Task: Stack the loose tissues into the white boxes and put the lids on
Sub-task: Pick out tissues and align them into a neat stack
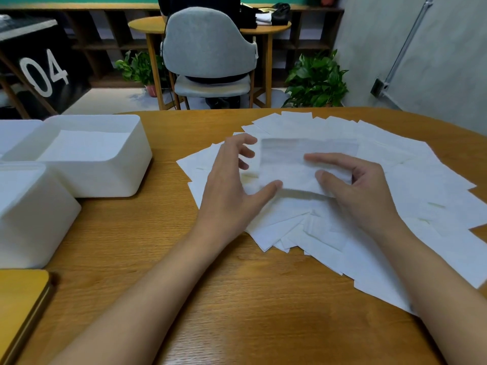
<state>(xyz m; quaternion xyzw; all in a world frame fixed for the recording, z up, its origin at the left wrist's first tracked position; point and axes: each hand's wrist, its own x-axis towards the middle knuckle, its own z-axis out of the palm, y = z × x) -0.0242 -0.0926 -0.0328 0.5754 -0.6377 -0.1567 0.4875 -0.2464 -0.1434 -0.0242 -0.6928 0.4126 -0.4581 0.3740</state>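
Two hands are at work to the right of the open box (110, 177), both above the table (131, 246). The right hand (363, 191) pinches one tissue (290, 164) between thumb and forefinger at the sheet's near right corner, with its other fingers loosely curled behind. The sheet is lifted clear of the pile and blurred, so its tilt cannot be determined. The left hand (232, 180), on the side nearer the open box, is spread wide and grips nothing. Its thumb tip touches the sheet's near left corner, judged to be steadying the sheet so that it travels flat. The loose tissues (408, 180) lie fanned and overlapping beneath both hands, well apart from the open box; the fanning leaves many edges exposed, which probably explains the corner pinch. The open box holds a low stack (84, 148) lying flat well below its rim, so it appears to have ample room left. A second box (31, 219) stands just beside the open box on its near side; whether it is filled or lidded cannot be told. A yellow board (21, 293), possibly a lid, lies nearer still, and no lid has yet been fitted to the open box. Judgement: filling is at an early stage, with the bulk of the sheets not yet boxed.
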